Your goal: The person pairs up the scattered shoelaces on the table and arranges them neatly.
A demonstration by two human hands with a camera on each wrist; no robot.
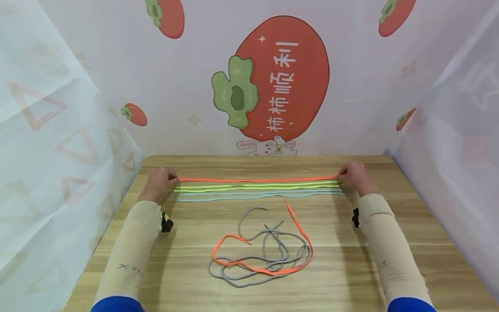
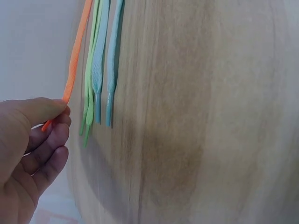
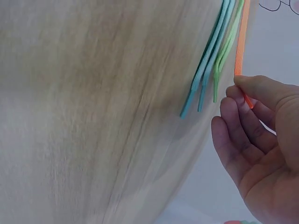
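Note:
An orange shoelace (image 1: 249, 180) is stretched straight from left to right near the table's far edge. My left hand (image 1: 159, 182) pinches its left end between thumb and index finger, and the orange tip (image 2: 46, 125) pokes out below the thumb. At the other end my right hand (image 1: 356, 177) pinches the lace, its tip (image 3: 248, 101) showing past the fingers. Just nearer to me lie two yellow-green shoelaces (image 1: 249, 188), side by side. Two light blue shoelaces (image 1: 234, 197) run parallel to those, their tips (image 2: 109, 112) flat on the wood.
On the middle of the wooden table (image 1: 187, 268) lies a loose tangle of grey shoelaces (image 1: 241, 285), with another orange shoelace (image 1: 304, 234) curling over it. A printed cloth (image 1: 171, 95) stands behind, and pale sheets hang at both sides.

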